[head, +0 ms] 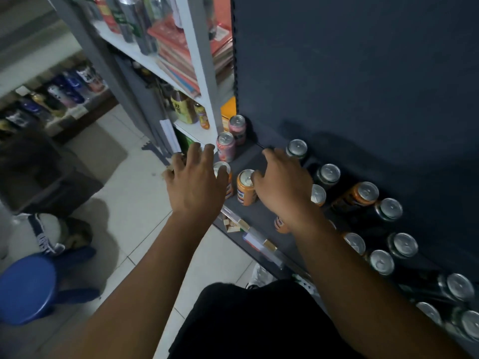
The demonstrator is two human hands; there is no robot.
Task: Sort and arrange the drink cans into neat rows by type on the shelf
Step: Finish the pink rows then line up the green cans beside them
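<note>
Working low dark shelf (247, 158), cans crowded toward front lip. My left grip (197, 182) spread flat, clasping nothing, thumb side resting over orange can (223, 168) at very edge; outward nudge likely tips it onto floor (134, 193). My right grip (282, 182) spread too, nothing clasped, thumb touching second orange can (245, 189); careless wrist sweep could topple cans half hidden beneath. Count: dark cans (329, 174) at least seven; orange about five, some hidden; pink cans (226, 146) two, back left corner.

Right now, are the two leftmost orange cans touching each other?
Apart: head view shows dark shelf between the left orange can and the right orange can.
</note>
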